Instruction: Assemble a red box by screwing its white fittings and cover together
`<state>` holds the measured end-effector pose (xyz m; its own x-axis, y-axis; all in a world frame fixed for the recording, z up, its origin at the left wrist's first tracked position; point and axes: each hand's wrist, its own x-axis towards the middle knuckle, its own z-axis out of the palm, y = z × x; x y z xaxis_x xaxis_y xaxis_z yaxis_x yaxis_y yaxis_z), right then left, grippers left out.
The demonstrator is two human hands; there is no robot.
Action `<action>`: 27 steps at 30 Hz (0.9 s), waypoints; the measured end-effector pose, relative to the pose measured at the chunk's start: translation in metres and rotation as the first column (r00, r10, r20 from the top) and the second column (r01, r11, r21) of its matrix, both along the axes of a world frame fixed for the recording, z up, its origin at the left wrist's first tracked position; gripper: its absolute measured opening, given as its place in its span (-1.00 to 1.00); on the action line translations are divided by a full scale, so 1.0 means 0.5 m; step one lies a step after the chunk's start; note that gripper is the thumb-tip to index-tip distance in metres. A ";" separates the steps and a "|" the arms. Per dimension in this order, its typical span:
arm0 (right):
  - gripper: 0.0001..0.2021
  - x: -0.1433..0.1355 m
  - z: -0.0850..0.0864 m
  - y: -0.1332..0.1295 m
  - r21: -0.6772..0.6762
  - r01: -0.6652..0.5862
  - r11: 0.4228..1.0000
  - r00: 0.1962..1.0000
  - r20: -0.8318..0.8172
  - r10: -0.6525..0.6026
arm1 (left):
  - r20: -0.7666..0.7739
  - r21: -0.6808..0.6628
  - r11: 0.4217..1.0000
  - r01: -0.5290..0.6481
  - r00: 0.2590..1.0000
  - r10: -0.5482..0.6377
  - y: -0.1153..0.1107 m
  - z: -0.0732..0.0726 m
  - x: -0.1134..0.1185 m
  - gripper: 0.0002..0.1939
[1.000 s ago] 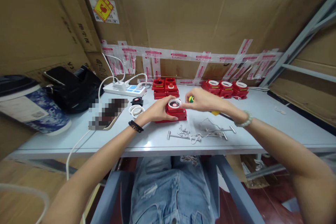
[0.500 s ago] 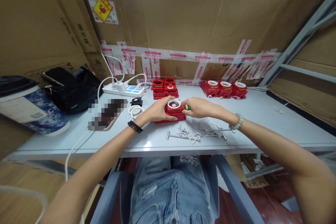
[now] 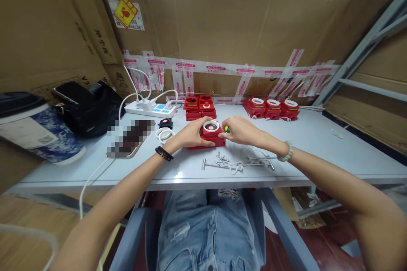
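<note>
A red box [image 3: 210, 135] with a white ring [image 3: 211, 125] on its top stands near the middle of the table. My left hand [image 3: 192, 132] is closed around its left side, thumb along the front and fingers behind. At the box's right side my right hand [image 3: 241, 129] is closed on a screwdriver [image 3: 227, 129]; only a bit of its yellow-and-green handle shows, and its tip is hidden. Loose screws [image 3: 221, 159] lie in front of the box, beside metal T-shaped rods [image 3: 219, 165] with white cord.
Behind are red housings [image 3: 200, 106], with several more [image 3: 272, 109] at the back right. To the left lie white rings [image 3: 164, 135], a black part [image 3: 165, 123], a phone [image 3: 132, 137] and a power strip [image 3: 152, 109]. A large cup [image 3: 41, 131] stands far left.
My right hand has shifted and turned slightly at the box's right side, and the handle shows at a different angle. My left hand and the box have hardly moved.
</note>
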<state>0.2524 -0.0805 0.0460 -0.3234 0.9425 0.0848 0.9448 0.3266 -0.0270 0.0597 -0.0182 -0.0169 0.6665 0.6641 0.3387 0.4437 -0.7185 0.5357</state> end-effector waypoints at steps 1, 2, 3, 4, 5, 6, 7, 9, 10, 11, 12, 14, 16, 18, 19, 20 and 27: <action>-0.81 0.000 -0.001 0.001 -0.010 0.000 1.000 1.000 -0.009 0.000 | 0.000 -0.002 1.000 0.001 1.000 -0.001 -0.001 0.001 0.000 -0.22; -0.82 0.000 -0.002 0.001 -0.022 0.003 1.000 1.000 -0.018 -0.003 | 0.000 -0.002 1.000 0.003 1.000 -0.003 -0.001 0.002 0.001 -0.22; -0.82 0.000 -0.002 0.001 -0.037 0.012 0.999 0.999 -0.030 -0.013 | 0.002 -0.002 1.000 0.006 1.000 -0.006 -0.001 0.003 0.001 -0.22; -0.81 0.000 -0.003 0.000 -0.048 0.027 0.998 0.999 -0.041 -0.029 | 0.004 -0.002 1.000 0.009 1.000 -0.009 -0.001 0.003 0.001 -0.22; -0.79 0.000 -0.003 0.000 -0.056 0.042 0.998 0.998 -0.049 -0.044 | 0.006 0.000 1.000 0.012 1.000 -0.012 -0.001 0.003 0.001 -0.22; -0.78 0.000 -0.004 0.000 -0.059 0.054 0.997 0.997 -0.052 -0.057 | 0.010 0.003 1.000 0.014 1.000 -0.014 -0.001 0.002 0.001 -0.22; -0.75 0.001 -0.005 0.000 -0.058 0.059 0.997 0.997 -0.051 -0.062 | 0.012 0.007 1.000 0.015 1.000 -0.015 0.000 0.002 0.001 -0.21; -0.74 0.002 -0.006 0.001 -0.054 0.053 0.997 0.998 -0.040 -0.055 | 0.016 0.012 1.000 0.015 1.000 -0.015 0.000 0.001 0.001 -0.21; -0.76 0.003 -0.005 0.001 -0.054 0.043 0.998 0.998 -0.038 -0.045 | 0.017 0.010 1.000 0.015 1.000 -0.015 0.000 0.001 0.000 -0.21; -0.78 0.004 -0.003 0.001 -0.053 0.035 0.998 0.999 -0.040 -0.037 | 0.019 0.005 1.000 0.015 1.000 -0.015 0.000 0.001 0.000 -0.22; -0.79 0.004 0.001 0.000 -0.048 0.030 0.998 0.998 -0.049 -0.032 | 0.023 0.001 1.000 0.015 1.000 -0.015 -0.001 0.002 0.000 -0.22; -0.78 0.003 0.011 -0.005 -0.021 0.031 0.999 0.996 -0.081 -0.033 | 0.029 -0.008 1.000 0.013 0.999 -0.013 -0.002 0.004 -0.001 -0.24; -0.78 0.002 0.021 -0.013 0.006 0.031 0.999 0.992 -0.122 -0.030 | 0.032 -0.010 1.000 0.018 0.999 -0.018 -0.002 0.005 -0.001 -0.25; -0.80 -0.002 0.026 -0.025 -0.039 -0.005 0.999 0.990 -0.144 -0.001 | 0.029 -0.009 1.000 0.028 0.999 -0.028 -0.003 0.005 -0.001 -0.26; -0.81 -0.004 0.026 -0.031 -0.097 -0.038 0.995 0.990 -0.142 0.024 | 0.028 -0.007 1.000 0.030 0.999 -0.029 -0.003 0.005 -0.001 -0.27; -0.83 -0.007 0.024 -0.038 -0.169 -0.071 0.983 0.990 -0.131 0.049 | 0.028 -0.005 1.000 0.027 0.999 -0.027 -0.004 0.005 -0.001 -0.27; -0.75 -0.004 0.015 -0.045 -0.142 -0.129 0.981 0.959 -0.269 0.087 | 0.016 0.000 0.999 0.033 0.999 -0.033 -0.002 0.006 -0.004 -0.25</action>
<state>0.2503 -0.1031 0.0536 -0.4100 0.9115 0.0340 0.8574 0.3978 -0.3265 0.0579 -0.0193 -0.0141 0.6826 0.6422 0.3488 0.4113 -0.7322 0.5429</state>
